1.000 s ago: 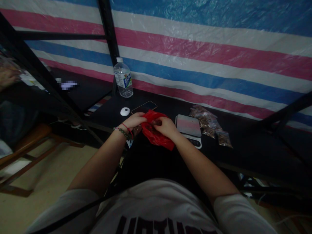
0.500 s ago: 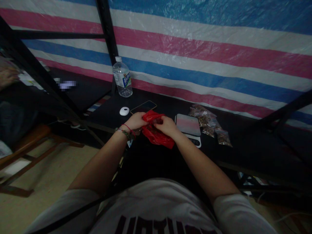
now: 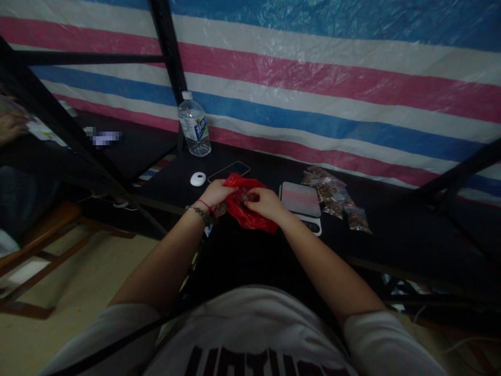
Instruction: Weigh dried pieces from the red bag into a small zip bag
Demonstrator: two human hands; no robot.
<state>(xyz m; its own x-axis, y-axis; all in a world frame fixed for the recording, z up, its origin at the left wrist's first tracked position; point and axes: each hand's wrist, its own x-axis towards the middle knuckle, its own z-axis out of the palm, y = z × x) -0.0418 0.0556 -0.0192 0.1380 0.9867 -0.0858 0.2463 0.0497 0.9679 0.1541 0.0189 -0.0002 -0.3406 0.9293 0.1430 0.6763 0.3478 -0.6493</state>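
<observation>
A red plastic bag (image 3: 256, 218) is held in front of me at the near edge of the black table (image 3: 395, 230). My left hand (image 3: 218, 194) is closed on the bag's left rim. At the mouth of the bag is my right hand (image 3: 266, 202), its fingers pinched over something small that I cannot make out. Partly hidden by my left wrist is a brownish packet (image 3: 221, 209). Just right of my right hand lies a digital scale (image 3: 300, 199) with a reflective plate. Beyond it are several small clear zip bags (image 3: 332, 194) of brown dried bits.
A phone (image 3: 230, 169) and a white oval case (image 3: 198, 179) lie left of the bag. Behind them stands a large clear bottle (image 3: 194, 125). Black frame posts (image 3: 168, 47) and a striped tarp (image 3: 313, 78) bound the table. At far left is another person's hand (image 3: 11, 125).
The mouth of the red bag is spread a little wider. My right fingers have shifted slightly left and down at its opening. The whole view has tilted slightly.
</observation>
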